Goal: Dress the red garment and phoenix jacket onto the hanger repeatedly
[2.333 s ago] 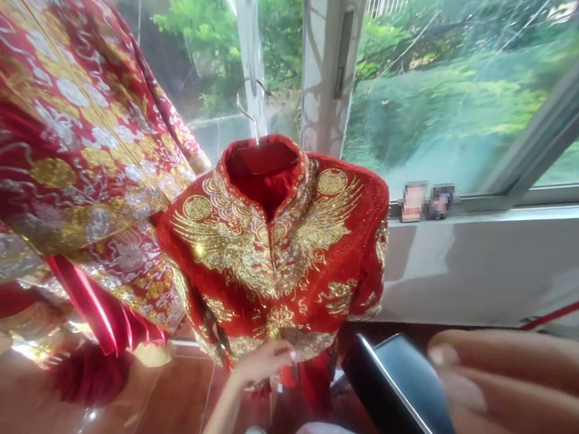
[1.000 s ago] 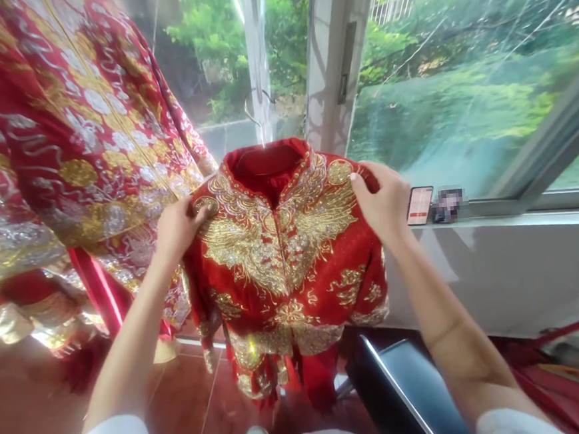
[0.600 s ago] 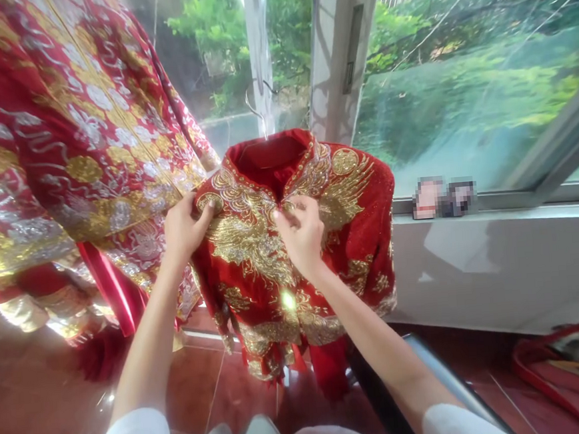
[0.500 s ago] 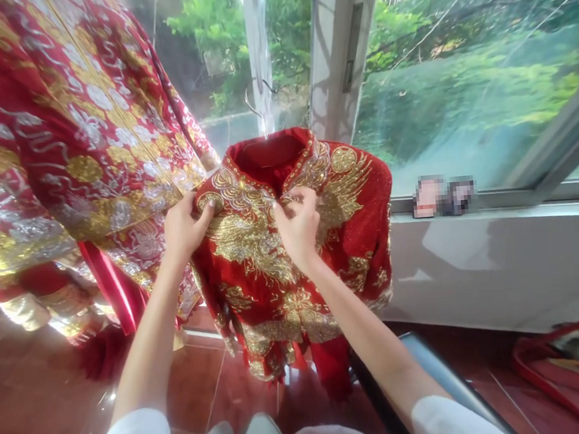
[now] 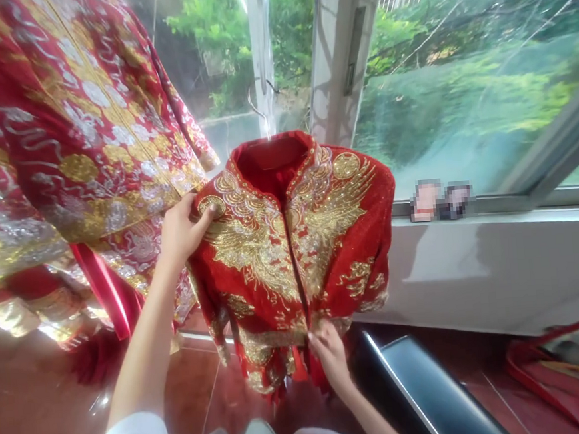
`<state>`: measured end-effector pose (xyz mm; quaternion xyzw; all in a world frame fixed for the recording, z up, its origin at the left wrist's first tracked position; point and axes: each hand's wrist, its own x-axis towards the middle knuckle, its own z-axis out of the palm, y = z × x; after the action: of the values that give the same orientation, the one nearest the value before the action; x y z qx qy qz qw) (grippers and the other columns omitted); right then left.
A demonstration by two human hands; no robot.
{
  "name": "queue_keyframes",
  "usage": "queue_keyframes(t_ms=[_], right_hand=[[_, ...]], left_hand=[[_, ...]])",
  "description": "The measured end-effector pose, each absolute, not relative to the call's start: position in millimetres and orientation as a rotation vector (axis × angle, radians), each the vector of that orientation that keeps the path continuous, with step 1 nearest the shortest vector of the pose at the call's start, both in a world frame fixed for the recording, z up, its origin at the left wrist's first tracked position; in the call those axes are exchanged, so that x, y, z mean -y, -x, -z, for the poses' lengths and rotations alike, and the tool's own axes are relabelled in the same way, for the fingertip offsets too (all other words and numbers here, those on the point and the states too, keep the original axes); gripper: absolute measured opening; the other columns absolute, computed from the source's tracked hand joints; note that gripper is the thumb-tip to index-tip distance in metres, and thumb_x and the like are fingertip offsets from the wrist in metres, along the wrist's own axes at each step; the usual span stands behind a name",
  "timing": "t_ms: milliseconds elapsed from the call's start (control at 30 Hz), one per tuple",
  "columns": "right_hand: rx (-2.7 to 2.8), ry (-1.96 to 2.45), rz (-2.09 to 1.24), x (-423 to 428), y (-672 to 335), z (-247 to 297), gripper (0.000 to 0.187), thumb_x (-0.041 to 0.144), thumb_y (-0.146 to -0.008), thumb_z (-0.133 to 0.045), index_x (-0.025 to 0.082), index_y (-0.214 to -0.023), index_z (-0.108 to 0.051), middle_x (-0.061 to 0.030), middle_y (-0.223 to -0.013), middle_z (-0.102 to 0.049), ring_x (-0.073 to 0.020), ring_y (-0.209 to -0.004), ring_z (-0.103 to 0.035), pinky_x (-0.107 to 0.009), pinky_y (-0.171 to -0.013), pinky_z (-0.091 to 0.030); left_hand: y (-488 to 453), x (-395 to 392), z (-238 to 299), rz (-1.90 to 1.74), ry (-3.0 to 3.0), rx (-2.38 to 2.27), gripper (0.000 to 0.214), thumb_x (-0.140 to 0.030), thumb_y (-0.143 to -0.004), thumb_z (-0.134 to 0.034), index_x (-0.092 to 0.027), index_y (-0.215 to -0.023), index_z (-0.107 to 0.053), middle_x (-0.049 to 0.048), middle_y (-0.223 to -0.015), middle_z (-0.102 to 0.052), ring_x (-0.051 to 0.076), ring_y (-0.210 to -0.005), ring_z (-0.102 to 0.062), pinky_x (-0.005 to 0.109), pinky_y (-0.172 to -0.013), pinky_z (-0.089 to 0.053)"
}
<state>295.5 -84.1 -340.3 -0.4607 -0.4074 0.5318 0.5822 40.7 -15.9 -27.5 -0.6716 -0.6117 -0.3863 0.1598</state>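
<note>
A red jacket (image 5: pixel 258 266) with gold and silver embroidery hangs in front of me on a hanger (image 5: pixel 261 112), whose wire hook shows above the collar. My left hand (image 5: pixel 184 228) is closed on the jacket's shoulder at the left, thumb in front beside a round gold emblem. Down at the bottom of the front opening, my right hand (image 5: pixel 329 351) pinches the jacket's hem edge. The two front panels lie side by side, with a narrow dark gap running down between them. Below the hem, red cloth hangs, partly hidden by my right hand.
Larger red embroidered garments (image 5: pixel 85 166) hang close on the left. A dark glossy box-like object (image 5: pixel 433 386) stands at lower right, near a red frame (image 5: pixel 543 384). Behind is a window with a sill (image 5: pixel 520 215), on which two blurred small items (image 5: pixel 426 201) stand.
My right hand has moved down from the jacket's collar area to its front hem. The front opening now shows along its length. My left hand stays on the shoulder.
</note>
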Motion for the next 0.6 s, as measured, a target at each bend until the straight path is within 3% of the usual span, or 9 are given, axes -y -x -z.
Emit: queue_keyframes(t_ms=[133,233,333,433,533,600], right_hand=[[0.866,1.212,-1.339,105.1,-319.2,406.6,0.046,0.052,-0.059,-0.064,0.024,-0.067,-0.029,0.0063,-0.047,-0.041,-0.0160,-0.037,-0.044,-0.027,-0.038,-0.034],[0.985,1.379,-1.149,97.7,-336.6,394.1,0.036,0.049,-0.058,-0.064,0.025,-0.064,-0.038,0.0037,-0.046,-0.047,-0.0217,-0.039,-0.050,-0.032,-0.037,-0.039],[1.219,1.346,-0.728,81.4,-348.4,335.4,0.018,0.042,-0.074,-0.061,0.026,-0.077,-0.056,-0.0026,-0.067,-0.065,-0.0265,-0.062,-0.065,-0.040,-0.058,-0.054],[1.217,1.226,-0.284,57.4,-355.7,255.3,0.013,0.038,-0.083,-0.057,0.027,-0.090,-0.059,-0.0077,-0.088,-0.069,-0.0265,-0.080,-0.069,-0.043,-0.074,-0.057],[1.198,1.066,0.180,18.5,-369.1,177.7,0.029,0.036,-0.085,-0.056,0.024,-0.112,-0.056,-0.0144,-0.112,-0.066,-0.0289,-0.108,-0.064,-0.052,-0.095,-0.050],[1.168,1.150,0.358,-14.0,-383.3,135.9,0.050,0.040,-0.082,-0.061,0.020,-0.127,-0.051,-0.0194,-0.133,-0.054,-0.0334,-0.131,-0.047,-0.059,-0.107,-0.037]], left_hand=[[-38.7,14.4,28.6,1.090,1.914,1.745,0.042,-0.055,-0.087,-0.048,-0.017,-0.097,-0.062,0.0053,-0.078,-0.062,0.020,-0.070,-0.054,0.031,-0.067,-0.039],[-44.0,19.9,35.7,1.134,1.746,1.735,0.046,-0.054,-0.088,-0.048,-0.017,-0.113,-0.060,0.0125,-0.102,-0.065,0.028,-0.094,-0.058,0.038,-0.082,-0.043],[-52.6,25.5,46.7,1.202,1.606,1.777,0.055,-0.056,-0.089,-0.047,-0.017,-0.127,-0.053,0.0163,-0.115,-0.062,0.032,-0.107,-0.056,0.043,-0.091,-0.042],[-56.8,24.1,54.3,1.248,1.579,1.842,0.059,-0.059,-0.088,-0.046,-0.016,-0.129,-0.052,0.0176,-0.113,-0.063,0.034,-0.104,-0.057,0.045,-0.089,-0.043],[-49.7,17.5,54.6,1.283,1.613,1.864,0.053,-0.058,-0.089,-0.045,-0.018,-0.120,-0.059,0.0110,-0.095,-0.066,0.027,-0.086,-0.060,0.038,-0.080,-0.044],[-37.6,13.1,51.4,1.327,1.679,1.854,0.046,-0.056,-0.089,-0.045,-0.019,-0.108,-0.064,0.0051,-0.080,-0.064,0.022,-0.075,-0.058,0.033,-0.073,-0.043]])
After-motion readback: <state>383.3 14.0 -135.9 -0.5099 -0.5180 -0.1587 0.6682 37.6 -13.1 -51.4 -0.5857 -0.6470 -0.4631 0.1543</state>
